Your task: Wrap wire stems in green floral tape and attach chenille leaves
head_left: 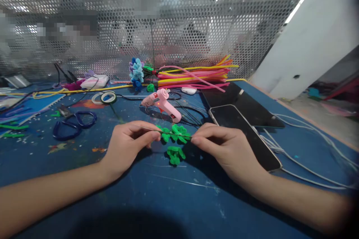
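A thin dark green stem wire (169,133) runs level between my two hands. My left hand (125,147) pinches it between thumb and fingers, and a pale end sticks out past the fingertips. At the other side, my right hand (227,143) has thumb and forefinger closed on the wire. Fuzzy green pipe-cleaner leaves (181,134) lie along the wire between the hands; whether they are fixed to it I cannot tell. Just below, another green leaf cluster (175,155) rests on the blue table (157,198). Beyond the wire stands a pink glue gun (165,107) with a small red light.
Dark blue-handled scissors (67,130) and a roll of green tape (109,98) lie left. A phone (244,134) overlaps a black tablet (224,99) at right, beside white cables (305,171). Behind are blue fuzzy flowers (137,70), pipe cleaners (196,77) and a perforated metal screen (179,37).
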Available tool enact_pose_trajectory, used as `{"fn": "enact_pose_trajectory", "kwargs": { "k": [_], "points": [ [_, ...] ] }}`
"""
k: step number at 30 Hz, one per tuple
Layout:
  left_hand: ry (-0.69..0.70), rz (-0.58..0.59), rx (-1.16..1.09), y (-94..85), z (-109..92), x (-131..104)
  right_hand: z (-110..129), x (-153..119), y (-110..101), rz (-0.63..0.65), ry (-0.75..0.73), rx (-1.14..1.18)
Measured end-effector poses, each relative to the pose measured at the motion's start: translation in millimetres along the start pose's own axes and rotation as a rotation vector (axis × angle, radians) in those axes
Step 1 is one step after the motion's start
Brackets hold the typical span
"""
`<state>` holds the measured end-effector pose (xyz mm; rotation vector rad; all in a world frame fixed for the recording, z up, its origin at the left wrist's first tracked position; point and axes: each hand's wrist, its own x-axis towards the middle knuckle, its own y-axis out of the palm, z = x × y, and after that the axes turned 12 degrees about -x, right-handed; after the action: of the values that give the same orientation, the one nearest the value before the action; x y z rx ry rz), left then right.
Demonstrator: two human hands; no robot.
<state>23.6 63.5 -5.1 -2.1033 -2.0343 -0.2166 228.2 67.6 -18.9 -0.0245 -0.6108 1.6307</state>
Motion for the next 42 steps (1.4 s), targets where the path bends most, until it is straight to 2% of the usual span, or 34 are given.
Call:
{"fn": "enact_pose_trajectory", "kwargs": {
  "k": [5,7,11,13,15,21,25,27,32,34,42],
  "points": [
    [-0.004,0.0,-0.014,-0.4,0.1,0.7,-2.1,-1.3,1.7,-0.047,0.017,0.059],
    [0.002,-0.005,-0.01,-0.2,-0.4,0.6,-1.2,-1.8,1.7,0.023,0.032,0.061],
    [0.015,-0.003,-0.007,0.0,-2.3,-0.1,1.9,-1.7,1.1,0.274,0.044,0.038],
    [0.018,0.0,0.002,-0.3,-3.0,-0.8,2.3,-1.9,0.4,0.317,0.039,0.027],
    [0.017,-0.002,0.022,-0.8,-3.1,-1.5,1.7,-2.3,-0.4,0.272,0.016,0.015],
    [0.02,0.003,0.027,-1.9,-0.8,-2.0,-1.7,-3.5,-0.8,0.017,-0.099,0.033],
    [0.014,-0.008,0.028,-0.5,-0.5,-0.4,-2.5,-2.9,1.3,-0.063,-0.097,0.069],
    [0.023,-0.019,0.033,-0.5,-0.7,0.4,-1.8,-2.7,1.6,-0.048,-0.055,0.097],
    [0.068,-0.052,0.06,-6.1,0.6,3.5,2.7,-2.2,0.6,0.167,0.078,0.061],
    [0.075,-0.059,0.061,-9.2,1.9,5.0,3.6,-1.8,0.6,0.202,0.104,0.015],
    [0.123,-0.012,0.073,-13.9,2.9,3.3,2.3,1.4,0.6,0.022,0.094,-0.083]
  ]
}}
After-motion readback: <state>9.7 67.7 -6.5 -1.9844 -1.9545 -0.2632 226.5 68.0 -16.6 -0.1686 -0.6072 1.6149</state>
